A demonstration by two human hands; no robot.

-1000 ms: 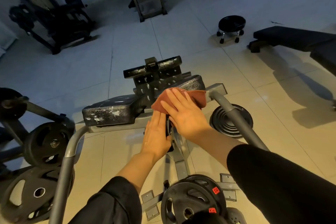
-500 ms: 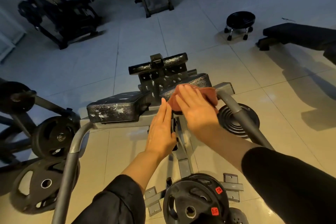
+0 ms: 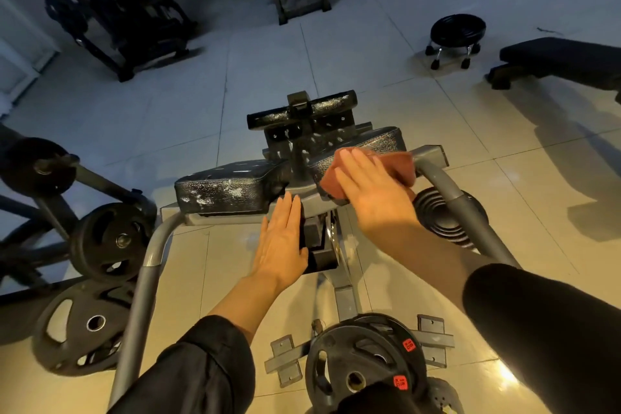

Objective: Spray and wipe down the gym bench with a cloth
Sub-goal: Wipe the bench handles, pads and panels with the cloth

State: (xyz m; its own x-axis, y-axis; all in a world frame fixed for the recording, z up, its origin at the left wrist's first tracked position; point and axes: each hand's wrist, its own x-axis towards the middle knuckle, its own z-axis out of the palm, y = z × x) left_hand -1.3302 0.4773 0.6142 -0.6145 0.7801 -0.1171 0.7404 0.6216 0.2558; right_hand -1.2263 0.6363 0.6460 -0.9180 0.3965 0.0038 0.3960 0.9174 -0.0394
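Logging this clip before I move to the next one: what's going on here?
A person is wiping down a gym machine's pads. The right hand presses a reddish cloth flat on the right pad. The left hand, fingers straight, rests against the dark block on the frame between the pads. The left pad shows white flecks, possibly spray, and looks not yet wiped. No spray bottle is in view.

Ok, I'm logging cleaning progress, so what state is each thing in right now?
Reddish-brown cloth: pressed flat on the right pad.
Right black padded cushion: under the cloth.
Left black padded cushion: speckled white, uncovered.
Right hand: flat on cloth.
Left hand: open, against the centre post.
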